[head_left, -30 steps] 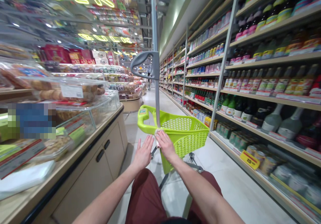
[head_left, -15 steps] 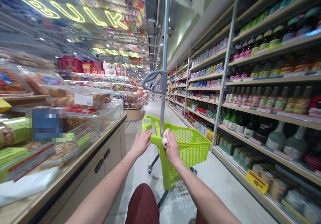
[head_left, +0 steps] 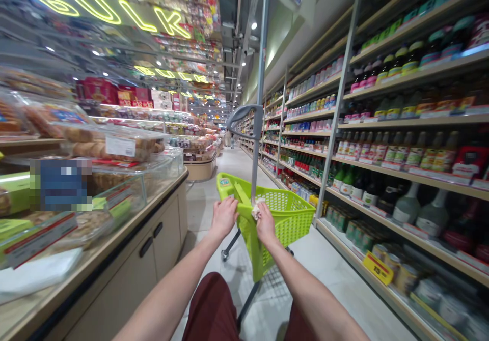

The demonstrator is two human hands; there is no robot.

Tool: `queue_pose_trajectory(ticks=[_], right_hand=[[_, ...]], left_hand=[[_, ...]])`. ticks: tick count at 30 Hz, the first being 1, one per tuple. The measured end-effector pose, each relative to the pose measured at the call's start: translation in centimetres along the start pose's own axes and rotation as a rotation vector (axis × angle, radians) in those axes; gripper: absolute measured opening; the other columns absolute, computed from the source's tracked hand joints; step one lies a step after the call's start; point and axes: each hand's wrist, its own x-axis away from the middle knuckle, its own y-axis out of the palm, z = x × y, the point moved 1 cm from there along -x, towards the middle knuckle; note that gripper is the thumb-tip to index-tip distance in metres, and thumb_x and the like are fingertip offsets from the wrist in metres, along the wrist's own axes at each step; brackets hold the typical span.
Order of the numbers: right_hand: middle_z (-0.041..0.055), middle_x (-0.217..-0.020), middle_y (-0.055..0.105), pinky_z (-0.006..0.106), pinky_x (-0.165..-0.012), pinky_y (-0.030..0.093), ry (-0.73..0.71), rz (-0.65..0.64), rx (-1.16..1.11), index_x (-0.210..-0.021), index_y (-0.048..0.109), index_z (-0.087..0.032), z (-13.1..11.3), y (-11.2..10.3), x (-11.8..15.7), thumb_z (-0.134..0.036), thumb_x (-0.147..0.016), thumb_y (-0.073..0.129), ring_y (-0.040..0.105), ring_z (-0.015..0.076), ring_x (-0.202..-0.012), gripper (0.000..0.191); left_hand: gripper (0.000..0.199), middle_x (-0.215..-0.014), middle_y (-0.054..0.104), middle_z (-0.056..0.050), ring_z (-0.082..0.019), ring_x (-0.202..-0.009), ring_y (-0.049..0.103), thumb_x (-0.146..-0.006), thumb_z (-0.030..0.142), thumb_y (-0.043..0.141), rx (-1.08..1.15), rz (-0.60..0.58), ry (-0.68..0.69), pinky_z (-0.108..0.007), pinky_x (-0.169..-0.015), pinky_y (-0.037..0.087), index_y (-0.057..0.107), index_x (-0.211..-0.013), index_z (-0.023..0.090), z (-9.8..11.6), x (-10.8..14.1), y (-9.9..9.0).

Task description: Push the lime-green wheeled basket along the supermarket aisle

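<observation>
A lime-green shopping cart [head_left: 294, 206] with a perforated basket stands tilted in front of me in the aisle. My left hand [head_left: 225, 216] is closed around the left part of its near rim. In my right hand [head_left: 265, 224] is a crumpled white wipe [head_left: 257, 208], pinched against the rim close to the grey pole [head_left: 260, 66]. That pole rises from the basket and bears a grey loop-shaped holder [head_left: 244, 122]. The fingertips of both hands are partly hidden.
At left runs a wooden counter [head_left: 164, 198] with packed baked goods in clear boxes [head_left: 120, 145]. Shelves of bottles and cans [head_left: 397, 152] line the right side, with a yellow price sign [head_left: 377, 268] low down. The tiled aisle [head_left: 229, 160] stretches ahead.
The cart's basket and pole have turned slightly, the pole shifting right in view. My left hand has shifted right along with the rim. My right hand keeps the wipe near the pole's foot.
</observation>
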Motion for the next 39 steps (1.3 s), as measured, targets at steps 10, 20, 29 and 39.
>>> queue_pose_trajectory(ticks=[10, 20, 29, 39], right_hand=[[0.0087, -0.106, 0.059, 0.037, -0.093, 0.038, -0.025, -0.013, -0.066, -0.100, 0.061, -0.016, -2.4, -5.8, -0.2, -0.011, -0.068, 0.040, 0.051, 0.0212, -0.103, 0.039], [0.0054, -0.098, 0.063, 0.034, -0.084, 0.043, 0.117, -0.042, -0.160, -0.095, 0.062, -0.017, -2.9, -9.4, -2.1, -0.018, -0.069, 0.041, 0.057, 0.0193, -0.092, 0.033], [0.0055, -0.098, 0.062, 0.032, -0.083, 0.043, -0.054, -0.134, 0.004, -0.094, 0.062, -0.018, -5.2, -11.2, -2.8, -0.013, -0.066, 0.039, 0.056, 0.0180, -0.091, 0.037], [0.0071, -0.090, 0.061, 0.031, -0.074, 0.044, -0.116, -0.093, 0.425, -0.092, 0.061, -0.019, -2.2, -14.8, -3.1, -0.013, -0.069, 0.041, 0.057, 0.0192, -0.082, 0.032]], left_hand=[[0.044, -0.107, 0.055, -0.009, -0.023, -0.102, 0.045, -0.073, 0.022, 0.050, 0.006, -0.046, 0.003, -0.041, -0.085, 0.031, 0.041, -0.116, 0.019, 6.5, -0.1, 0.2], [0.036, -0.122, 0.048, -0.006, -0.022, -0.116, 0.038, -0.079, 0.040, 0.043, 0.119, -0.171, 0.209, -0.045, -0.094, 0.024, 0.045, -0.112, 0.024, 3.2, -1.2, -0.5], [0.032, -0.107, 0.055, -0.007, -0.023, -0.104, 0.045, -0.077, 0.037, 0.046, 0.082, -0.093, 0.111, -0.042, -0.086, 0.031, 0.048, -0.104, 0.020, 9.6, -0.6, -0.7], [0.054, -0.136, 0.031, -0.008, -0.027, -0.126, 0.021, -0.077, 0.048, 0.042, 0.056, -0.216, 0.049, -0.055, -0.099, 0.015, 0.033, -0.125, 0.024, 5.5, -1.3, -0.2]])
